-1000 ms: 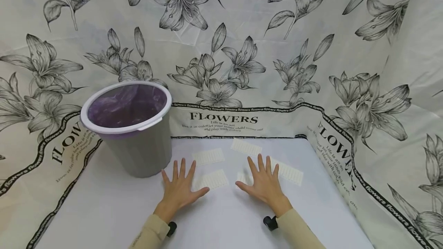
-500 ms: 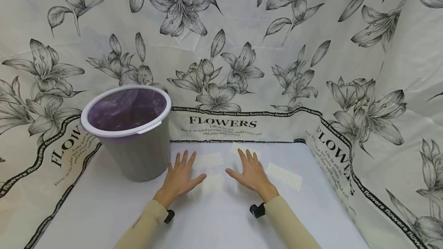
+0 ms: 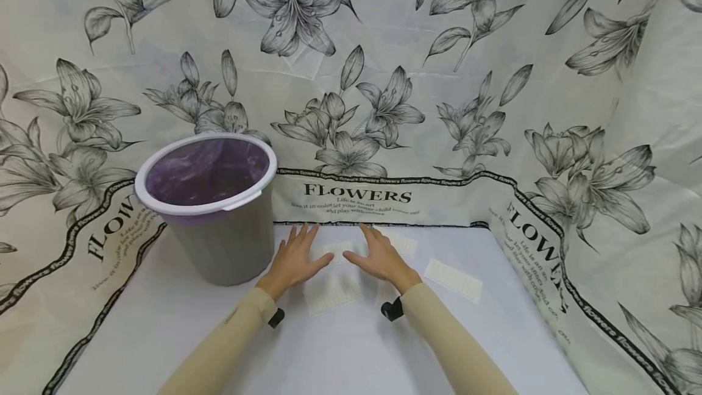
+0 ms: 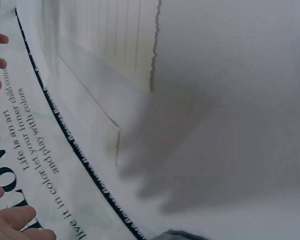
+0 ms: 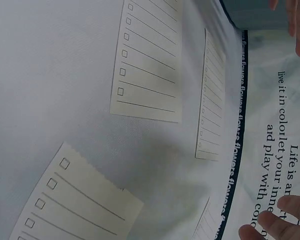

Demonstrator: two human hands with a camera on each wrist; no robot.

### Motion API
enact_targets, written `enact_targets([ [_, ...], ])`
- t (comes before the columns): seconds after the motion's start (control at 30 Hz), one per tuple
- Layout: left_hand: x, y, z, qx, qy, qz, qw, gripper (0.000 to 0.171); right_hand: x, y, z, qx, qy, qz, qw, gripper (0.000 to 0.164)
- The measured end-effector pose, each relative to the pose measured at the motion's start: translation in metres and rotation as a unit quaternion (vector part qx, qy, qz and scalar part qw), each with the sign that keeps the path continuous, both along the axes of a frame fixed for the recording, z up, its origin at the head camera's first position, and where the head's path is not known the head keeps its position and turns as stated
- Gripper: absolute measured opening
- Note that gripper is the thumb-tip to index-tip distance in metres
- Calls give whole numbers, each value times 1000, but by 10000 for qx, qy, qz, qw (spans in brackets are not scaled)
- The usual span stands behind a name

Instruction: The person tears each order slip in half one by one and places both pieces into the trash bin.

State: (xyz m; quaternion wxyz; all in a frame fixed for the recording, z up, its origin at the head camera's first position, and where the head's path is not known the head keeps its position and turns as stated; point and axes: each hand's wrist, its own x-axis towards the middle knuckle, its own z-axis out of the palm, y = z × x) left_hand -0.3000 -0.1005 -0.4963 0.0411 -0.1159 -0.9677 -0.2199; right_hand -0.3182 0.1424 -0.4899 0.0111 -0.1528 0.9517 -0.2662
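My left hand (image 3: 292, 263) hovers over the table just right of the grey bin, fingers extended forward and thumb toward the middle. Opposite it, my right hand (image 3: 382, 259) hovers with its thumb pointing at the other thumb. Neither holds anything. Below them lie cream slips of lined paper with checkboxes. One slip (image 3: 333, 293) lies in front, another (image 3: 342, 252) behind it, partly covered by the left thumb. A third slip (image 3: 403, 245) is behind the right hand, and a fourth slip (image 3: 454, 280) is to its right. The right wrist view shows a slip (image 5: 147, 65) with boxes and lines.
A grey bin (image 3: 233, 249) with a pale rim and purple liner stands at the back left. The white tabletop (image 3: 329, 358) meets a flower-printed cloth (image 3: 460, 200) at the back and sides. Each wrist wears a small black camera (image 3: 392, 309).
Both hands have moved forward and closer together, the right one leftward from the right-hand slip. Their spread fingers have drawn closer. The slips and bin keep their places.
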Motion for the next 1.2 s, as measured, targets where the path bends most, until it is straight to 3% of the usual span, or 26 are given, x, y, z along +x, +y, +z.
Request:
enact_targets([
  [0.17,-9,1,-10,364,-76,183,9991,88,-10,-9,-3,-177,-149,-32,9997,97],
  [0.37,-18,1,-24,551,-85,317,9979,86,-30,-18,-20,-307,-138,-3,9994,96],
  [0.7,-31,-8,-40,1063,-99,767,9913,79,-42,-11,-22,-842,-309,-285,9956,90],
  [0.93,-30,-11,-49,1442,-111,910,9853,74,-47,-6,-36,-1190,-499,-276,9913,83],
  [1.2,-32,-12,-59,1446,-61,1110,9832,68,-50,-8,-44,-1226,-507,-363,9905,77],
])
